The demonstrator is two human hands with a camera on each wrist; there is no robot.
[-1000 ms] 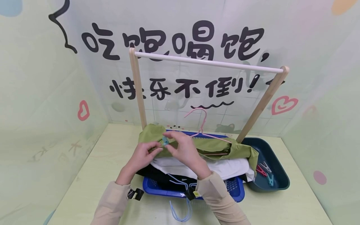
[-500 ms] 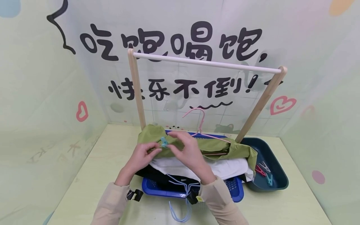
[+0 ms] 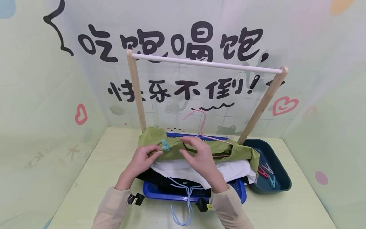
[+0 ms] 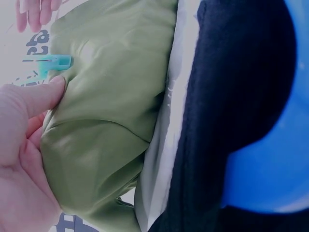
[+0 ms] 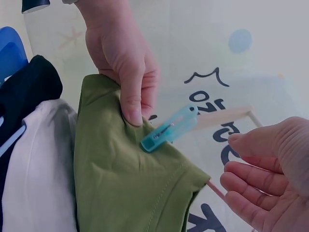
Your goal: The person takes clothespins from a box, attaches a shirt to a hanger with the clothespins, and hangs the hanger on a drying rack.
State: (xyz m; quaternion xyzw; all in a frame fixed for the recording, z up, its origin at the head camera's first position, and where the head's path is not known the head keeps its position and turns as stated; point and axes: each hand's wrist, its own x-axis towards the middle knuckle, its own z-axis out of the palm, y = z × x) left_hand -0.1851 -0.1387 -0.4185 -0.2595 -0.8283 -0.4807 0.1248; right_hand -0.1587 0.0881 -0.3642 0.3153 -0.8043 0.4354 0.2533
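Observation:
An olive green garment [image 3: 177, 152] lies over the pile of clothes, with a pink hanger [image 3: 203, 127] inside it and its hook pointing up. A light blue clothespin [image 5: 169, 128] is clipped to the garment's upper edge near its left end. My left hand [image 3: 144, 159] pinches that edge between thumb and fingers, right beside the clothespin, as the left wrist view also shows. My right hand [image 3: 201, 157] hovers to the right of the clothespin, apart from it. Its thumb and fingers are spread and hold nothing.
Under the green garment are a white garment [image 3: 177, 168] and black cloth [image 3: 148, 176] on a blue basket [image 3: 168, 196]. Blue hangers [image 3: 188, 192] stick out in front. A dark bin [image 3: 281, 171] with several clothespins stands right. Behind rises a rack with a white rod [image 3: 206, 63].
My right hand has let go of the clothespin and drawn away to the right. The clothespin stays on the green garment, and my left hand keeps its pinch.

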